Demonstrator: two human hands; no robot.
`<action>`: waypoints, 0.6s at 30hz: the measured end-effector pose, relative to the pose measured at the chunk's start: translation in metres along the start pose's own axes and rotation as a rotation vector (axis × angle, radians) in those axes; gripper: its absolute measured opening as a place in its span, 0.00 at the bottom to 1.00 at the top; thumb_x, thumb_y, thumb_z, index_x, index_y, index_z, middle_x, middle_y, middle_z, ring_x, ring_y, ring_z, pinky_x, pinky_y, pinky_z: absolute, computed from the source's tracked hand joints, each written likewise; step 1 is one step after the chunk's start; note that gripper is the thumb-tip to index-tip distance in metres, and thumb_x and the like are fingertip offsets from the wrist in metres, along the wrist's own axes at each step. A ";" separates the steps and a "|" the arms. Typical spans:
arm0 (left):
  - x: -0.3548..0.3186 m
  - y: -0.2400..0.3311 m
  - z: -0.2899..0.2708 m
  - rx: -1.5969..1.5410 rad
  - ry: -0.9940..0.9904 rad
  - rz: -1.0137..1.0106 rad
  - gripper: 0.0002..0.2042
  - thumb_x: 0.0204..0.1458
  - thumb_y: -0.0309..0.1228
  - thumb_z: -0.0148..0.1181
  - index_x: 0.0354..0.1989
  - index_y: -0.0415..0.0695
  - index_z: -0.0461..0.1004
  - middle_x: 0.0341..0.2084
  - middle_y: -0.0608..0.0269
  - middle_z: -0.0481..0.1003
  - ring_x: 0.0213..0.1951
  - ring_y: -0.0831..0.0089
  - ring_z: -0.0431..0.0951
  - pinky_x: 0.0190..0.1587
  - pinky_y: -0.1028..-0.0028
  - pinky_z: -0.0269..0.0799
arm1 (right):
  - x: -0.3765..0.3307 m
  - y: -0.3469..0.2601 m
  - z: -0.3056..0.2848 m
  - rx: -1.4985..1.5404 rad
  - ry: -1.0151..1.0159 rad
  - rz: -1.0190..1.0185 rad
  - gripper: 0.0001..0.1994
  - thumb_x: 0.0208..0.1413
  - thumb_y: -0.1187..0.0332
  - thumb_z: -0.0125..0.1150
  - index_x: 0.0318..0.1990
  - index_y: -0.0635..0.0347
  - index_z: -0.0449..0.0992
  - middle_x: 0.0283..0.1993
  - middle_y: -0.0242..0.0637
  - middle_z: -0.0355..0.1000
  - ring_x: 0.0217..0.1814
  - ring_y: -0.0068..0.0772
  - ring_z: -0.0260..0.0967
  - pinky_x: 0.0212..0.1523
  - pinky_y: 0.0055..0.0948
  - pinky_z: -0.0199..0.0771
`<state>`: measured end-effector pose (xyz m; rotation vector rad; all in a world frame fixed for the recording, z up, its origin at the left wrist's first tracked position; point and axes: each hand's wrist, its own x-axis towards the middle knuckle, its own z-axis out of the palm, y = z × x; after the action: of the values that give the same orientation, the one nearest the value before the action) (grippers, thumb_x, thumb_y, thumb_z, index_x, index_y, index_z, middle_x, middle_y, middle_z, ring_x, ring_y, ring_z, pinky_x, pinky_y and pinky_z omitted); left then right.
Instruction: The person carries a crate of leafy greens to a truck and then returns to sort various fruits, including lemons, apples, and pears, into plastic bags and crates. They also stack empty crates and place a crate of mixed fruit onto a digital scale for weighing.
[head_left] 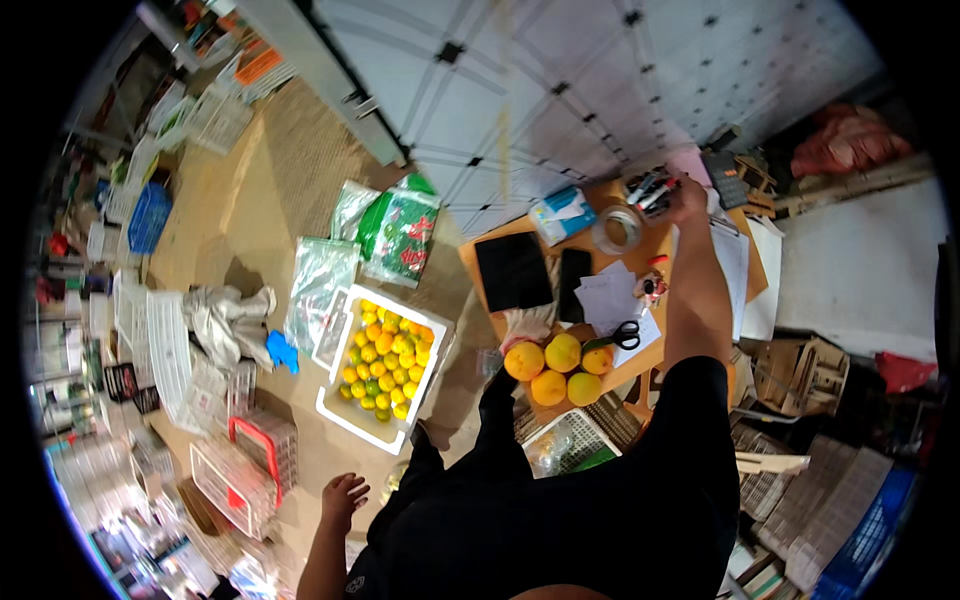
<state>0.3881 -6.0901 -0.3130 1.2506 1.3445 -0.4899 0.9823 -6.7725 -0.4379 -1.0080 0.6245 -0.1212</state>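
Observation:
My right hand [688, 203] reaches over the far right of a small wooden table [752, 262]. It is at a cluster of pens and markers [652, 188], its fingers partly hidden, so I cannot see whether one is gripped. Beside the pens lie a roll of clear tape [617, 230] and a blue-and-white packet [562, 215]. Low at my left side hangs my left hand [345, 495], empty, with loosely bent fingers apart. Several large orange-yellow citrus fruits [562, 353] sit at the table's near edge, next to black-handled scissors [627, 335].
Also on the table are a black tablet [513, 271], a dark phone [575, 285] and white papers [608, 298]. A white crate of small citrus fruits [330, 400] stands on the floor at left, near green-and-clear plastic bags [398, 235]. A red-handled basket [235, 480] stands nearer me.

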 end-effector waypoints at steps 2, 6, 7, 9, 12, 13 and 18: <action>-0.001 -0.018 -0.005 -0.013 0.053 0.001 0.17 0.57 0.36 0.51 0.51 0.38 0.65 0.43 0.53 0.74 0.41 0.62 0.78 0.36 0.71 0.74 | -0.009 0.022 0.017 -0.170 -0.027 -0.017 0.11 0.54 0.70 0.53 0.44 0.59 0.73 0.40 0.38 0.72 0.40 0.36 0.70 0.44 0.34 0.71; 0.050 -0.071 -0.054 0.010 -0.017 0.110 0.18 0.56 0.35 0.53 0.49 0.35 0.67 0.41 0.54 0.75 0.39 0.67 0.78 0.39 0.71 0.74 | -0.083 0.017 -0.054 -0.267 -0.327 -0.256 0.14 0.56 0.64 0.50 0.41 0.64 0.75 0.36 0.34 0.73 0.36 0.30 0.71 0.34 0.31 0.73; 0.040 -0.082 -0.059 -0.056 0.027 0.111 0.18 0.56 0.35 0.53 0.49 0.34 0.68 0.40 0.55 0.75 0.38 0.67 0.78 0.38 0.72 0.74 | -0.112 0.061 -0.040 -0.282 -0.208 -0.291 0.12 0.56 0.64 0.51 0.37 0.64 0.75 0.33 0.34 0.73 0.34 0.29 0.71 0.32 0.29 0.73; 0.016 -0.086 -0.070 -0.110 0.096 0.049 0.16 0.54 0.35 0.55 0.48 0.38 0.70 0.37 0.57 0.75 0.36 0.70 0.78 0.35 0.72 0.74 | -0.207 0.097 -0.010 -0.359 0.086 -0.404 0.10 0.55 0.65 0.54 0.29 0.63 0.73 0.29 0.34 0.73 0.30 0.28 0.70 0.29 0.25 0.72; 0.027 -0.151 -0.114 -0.120 0.114 0.000 0.15 0.52 0.34 0.58 0.45 0.38 0.71 0.34 0.58 0.76 0.34 0.72 0.78 0.32 0.73 0.75 | -0.353 0.155 0.006 -1.249 0.000 -0.433 0.11 0.53 0.65 0.57 0.35 0.66 0.74 0.31 0.38 0.72 0.31 0.33 0.69 0.37 0.29 0.70; 0.027 -0.171 -0.130 -0.116 0.129 -0.022 0.15 0.51 0.34 0.59 0.44 0.38 0.72 0.34 0.58 0.76 0.33 0.72 0.78 0.32 0.74 0.75 | -0.409 0.202 0.012 -1.100 -0.020 -0.619 0.09 0.52 0.67 0.57 0.33 0.67 0.73 0.29 0.40 0.71 0.30 0.36 0.68 0.36 0.30 0.69; 0.059 -0.250 -0.229 -0.145 0.050 0.080 0.10 0.49 0.29 0.56 0.38 0.37 0.74 0.27 0.59 0.78 0.29 0.73 0.79 0.28 0.72 0.75 | -0.632 0.349 0.012 -1.188 -0.819 -0.012 0.09 0.53 0.72 0.56 0.40 0.66 0.70 0.29 0.37 0.72 0.31 0.27 0.69 0.34 0.26 0.71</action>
<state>0.0857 -5.9553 -0.4073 1.1985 1.3422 -0.3015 0.4059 -6.3384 -0.4462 -2.0298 -0.1494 0.7109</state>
